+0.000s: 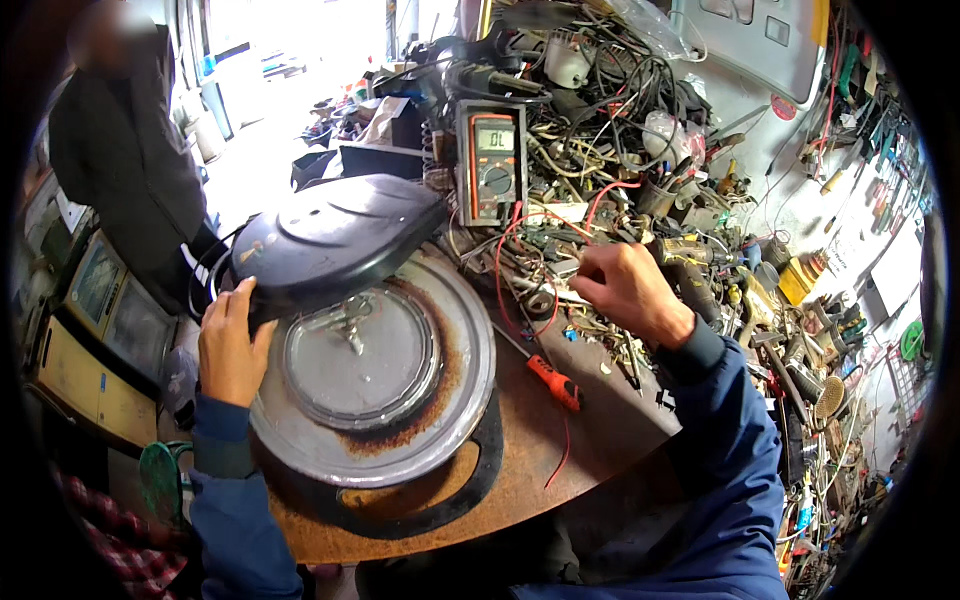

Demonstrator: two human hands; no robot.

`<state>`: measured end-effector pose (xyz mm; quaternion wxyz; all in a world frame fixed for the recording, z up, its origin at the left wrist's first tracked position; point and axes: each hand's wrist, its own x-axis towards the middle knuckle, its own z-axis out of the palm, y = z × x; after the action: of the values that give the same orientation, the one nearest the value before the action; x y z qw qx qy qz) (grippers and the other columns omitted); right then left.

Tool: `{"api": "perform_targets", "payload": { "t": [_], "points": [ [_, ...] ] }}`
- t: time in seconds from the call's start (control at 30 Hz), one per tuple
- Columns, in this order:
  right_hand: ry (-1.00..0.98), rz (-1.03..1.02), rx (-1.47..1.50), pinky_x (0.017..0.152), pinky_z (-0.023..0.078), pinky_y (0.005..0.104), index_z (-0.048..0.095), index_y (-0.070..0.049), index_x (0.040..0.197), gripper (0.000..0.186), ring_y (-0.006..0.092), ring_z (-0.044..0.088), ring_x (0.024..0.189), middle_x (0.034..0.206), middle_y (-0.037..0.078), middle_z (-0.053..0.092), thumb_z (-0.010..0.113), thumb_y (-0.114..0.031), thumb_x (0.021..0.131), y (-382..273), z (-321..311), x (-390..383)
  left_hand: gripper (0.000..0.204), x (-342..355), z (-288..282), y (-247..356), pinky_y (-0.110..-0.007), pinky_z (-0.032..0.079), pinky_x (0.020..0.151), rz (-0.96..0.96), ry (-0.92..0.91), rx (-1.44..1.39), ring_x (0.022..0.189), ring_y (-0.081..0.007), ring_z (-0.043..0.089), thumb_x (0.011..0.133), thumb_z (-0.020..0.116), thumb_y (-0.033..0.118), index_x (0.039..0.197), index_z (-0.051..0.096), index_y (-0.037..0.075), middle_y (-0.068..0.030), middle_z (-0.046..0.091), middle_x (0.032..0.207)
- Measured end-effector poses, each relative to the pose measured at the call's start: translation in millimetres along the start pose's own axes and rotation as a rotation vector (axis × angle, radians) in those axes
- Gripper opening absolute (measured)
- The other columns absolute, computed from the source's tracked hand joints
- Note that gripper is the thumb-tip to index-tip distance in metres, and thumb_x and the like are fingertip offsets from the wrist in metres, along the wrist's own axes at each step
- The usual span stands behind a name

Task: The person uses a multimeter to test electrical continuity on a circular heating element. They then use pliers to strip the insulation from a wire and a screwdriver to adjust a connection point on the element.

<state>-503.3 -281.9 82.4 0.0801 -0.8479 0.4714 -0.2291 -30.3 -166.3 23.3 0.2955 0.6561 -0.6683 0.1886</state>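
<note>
An opened round cooker [375, 385] lies on its side on the brown worktop [600, 420], its grey metal base plate facing up, with a rust-brown ring scorched around an inner disc [360, 365]. Its dark hinged lid [335, 235] stands open behind the plate. The left hand [232, 345] rests at the plate's left rim, fingers curled loosely against the lid's edge and steadying it rather than gripping it. The right hand [628, 290] is off to the right of the cooker, among loose wires, fingers pinched narrow; what it pinches I cannot tell, though red leads [505, 270] run from there towards a multimeter [492, 160] propped upright behind the cooker.

The cooker looks heavy and stiff, with thin sheet-metal edges that may be sharp and a rusty face that sheds grit. The lid is smooth and would likely slip, so the outer rim, taken from both sides, seems the soundest hold. The central clip on the disc looks flimsy and is best left alone.

An orange-handled screwdriver [553, 382] lies on the worktop just right of the plate. The multimeter has an orange surround and a pale rectangular display. On the grey panel upper right is a small round red sticker [783, 107]. A yellow tin [797, 280] sits at the far right among tools. A person in a dark jacket [125, 150] stands at upper left.
</note>
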Motion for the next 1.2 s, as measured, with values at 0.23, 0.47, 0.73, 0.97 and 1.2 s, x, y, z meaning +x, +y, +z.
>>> {"api": "perform_targets", "payload": {
  "t": [0.23,0.47,0.73,0.97,1.2],
  "points": [
    [-0.111,-0.022,0.009,0.056,0.049,0.0448,0.070,0.003,0.072,0.040,0.0375,0.065,0.057,0.064,0.022,0.064,0.082,-0.032,0.087,-11,27,-74,0.057,3,3,2,-0.052,0.056,0.092,0.012,-0.054,0.079,0.106,-0.0428,0.071,0.084,0.084,0.024,0.131,0.062,0.002,-0.0223,0.073,0.113],
    [-0.143,-0.179,-0.089,0.063,0.048,0.0566,0.061,-0.001,0.073,0.040,0.0502,0.064,0.071,0.069,0.025,0.063,0.089,-0.029,0.075,1,78,-87,0.058,-20,-37,8,-0.050,0.053,0.105,-0.064,-0.013,0.005,0.119,-0.0413,0.065,0.090,0.081,0.025,0.138,0.060,0.001,-0.0237,0.069,0.122],
    [-0.300,-0.047,0.303,0.052,0.043,0.0380,0.068,0.000,0.077,0.038,0.0154,0.055,0.054,0.057,0.006,0.056,0.068,-0.034,0.094,0,46,-90,0.039,-71,-68,78,-0.047,0.059,0.086,-0.006,0.202,-0.401,0.101,-0.0366,0.073,0.089,0.084,0.020,0.120,0.071,0.001,-0.0189,0.075,0.110],
    [-0.281,0.472,1.131,0.049,0.037,0.0257,0.067,-0.005,0.096,0.036,0.0072,0.048,0.057,0.074,-0.001,0.059,0.071,-0.041,0.103,-72,16,-123,0.032,-122,-113,188,-0.025,0.058,0.067,-0.279,-0.164,-0.974,0.078,-0.0110,0.071,0.102,0.073,0.009,0.130,0.064,-0.005,-0.0095,0.073,0.094],
    [0.037,0.184,0.605,0.062,0.054,0.0351,0.066,0.005,0.105,0.037,0.0188,0.067,0.068,0.078,0.012,0.070,0.077,-0.029,0.093,-50,13,-168,0.027,-108,-85,241,-0.025,0.056,0.064,-0.056,-0.251,-0.872,0.075,-0.0099,0.071,0.093,0.076,-0.001,0.119,0.070,-0.006,-0.0113,0.075,0.092]
  ]
}}
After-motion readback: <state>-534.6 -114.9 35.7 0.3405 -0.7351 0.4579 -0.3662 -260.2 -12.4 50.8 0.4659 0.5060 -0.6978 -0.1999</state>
